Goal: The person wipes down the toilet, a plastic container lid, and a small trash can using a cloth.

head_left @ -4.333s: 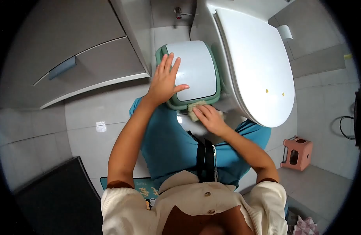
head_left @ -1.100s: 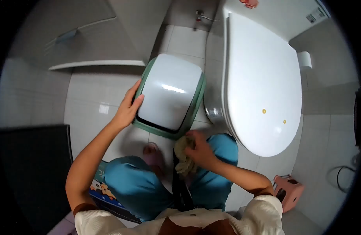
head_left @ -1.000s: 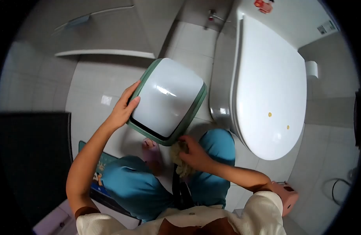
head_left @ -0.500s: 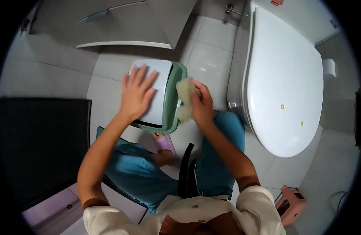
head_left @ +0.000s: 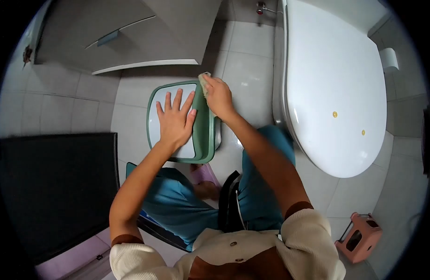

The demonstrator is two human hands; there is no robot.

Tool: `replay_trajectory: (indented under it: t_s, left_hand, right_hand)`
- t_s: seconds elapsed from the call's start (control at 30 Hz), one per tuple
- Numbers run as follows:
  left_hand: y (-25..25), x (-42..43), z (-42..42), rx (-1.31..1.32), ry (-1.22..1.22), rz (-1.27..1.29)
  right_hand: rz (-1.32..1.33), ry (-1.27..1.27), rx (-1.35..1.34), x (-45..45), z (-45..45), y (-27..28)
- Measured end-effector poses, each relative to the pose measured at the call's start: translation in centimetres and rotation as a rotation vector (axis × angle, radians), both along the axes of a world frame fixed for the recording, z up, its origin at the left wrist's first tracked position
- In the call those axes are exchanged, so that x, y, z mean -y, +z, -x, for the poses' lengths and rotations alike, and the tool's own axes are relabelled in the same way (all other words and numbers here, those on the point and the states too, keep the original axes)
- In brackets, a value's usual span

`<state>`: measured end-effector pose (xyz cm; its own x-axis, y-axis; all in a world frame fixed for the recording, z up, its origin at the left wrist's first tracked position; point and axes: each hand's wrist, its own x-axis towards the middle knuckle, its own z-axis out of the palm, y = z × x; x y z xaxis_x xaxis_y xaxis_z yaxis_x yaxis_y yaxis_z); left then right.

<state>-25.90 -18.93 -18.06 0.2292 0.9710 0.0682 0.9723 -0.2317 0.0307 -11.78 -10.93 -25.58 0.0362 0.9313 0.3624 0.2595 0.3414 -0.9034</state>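
My left hand (head_left: pixel 176 122) spreads flat over the left-of-centre bin (head_left: pixel 204 137), its upper-right corner beside my right hand (head_left: pixel 218 96), gripping a cloth (head_left: pixel 202 86).

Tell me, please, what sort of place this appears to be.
Most likely a bathroom: there is a toilet with its lid down, a tiled floor and a bin under the left hand.

cloth (head_left: pixel 202 85) partly covered by the right hand (head_left: pixel 219 98), white lid (head_left: pixel 154 127) partly hidden by the left hand (head_left: pixel 175 123), toilet (head_left: pixel 334 79) cut off above
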Motion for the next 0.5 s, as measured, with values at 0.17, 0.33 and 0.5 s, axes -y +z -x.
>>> replay_trajectory:
  t_s: [0.17, 0.33, 0.5]
  left_hand:
    - [-0.2, 0.1, -0.2, 0.007, 0.048, -0.031]
    - [-0.4, 0.0, 0.0, 0.012, 0.024, -0.029]
    - [0.0, -0.1, -0.2, -0.005, 0.012, 0.014]
  right_hand:
    - [0.159, 0.019, 0.008, 11.7, -0.2, 1.3]
    - [0.275, 0.096, -0.124, 17.0, -0.1, 1.2]
    - [0.061, 0.064, -0.099, 4.6, -0.2, 0.8]
